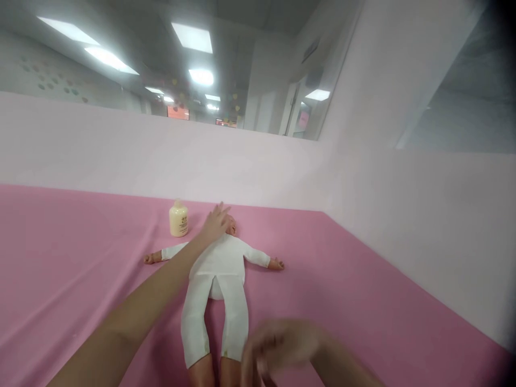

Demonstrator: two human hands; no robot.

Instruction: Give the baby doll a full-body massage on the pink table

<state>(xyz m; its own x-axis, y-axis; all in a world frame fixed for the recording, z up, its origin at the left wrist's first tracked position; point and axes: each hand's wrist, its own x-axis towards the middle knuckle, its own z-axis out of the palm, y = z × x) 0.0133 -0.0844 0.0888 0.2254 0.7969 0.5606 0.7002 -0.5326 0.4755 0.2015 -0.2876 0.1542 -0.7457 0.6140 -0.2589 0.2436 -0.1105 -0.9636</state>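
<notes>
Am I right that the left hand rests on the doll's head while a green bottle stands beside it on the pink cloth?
Not quite: the bottle is cream-coloured, not green. The head view shows it standing beside the doll on the pink cloth, with the left hand on the doll's head.

1. The bottle [178,219] carries a small dark mark high on its front; it is too small and blurred to read as words or a brand.
2. The doll's suit [220,269] bears no print or number that can be read.
3. The pink cloth [80,258] and the wall [161,156] behind it show no writing.
4. The orange panels [178,112] seen far off in the mirror may be signs, but nothing on them can be made out.
5. The small coloured shapes [48,83] on the far wall are decorations, not letters.
</notes>
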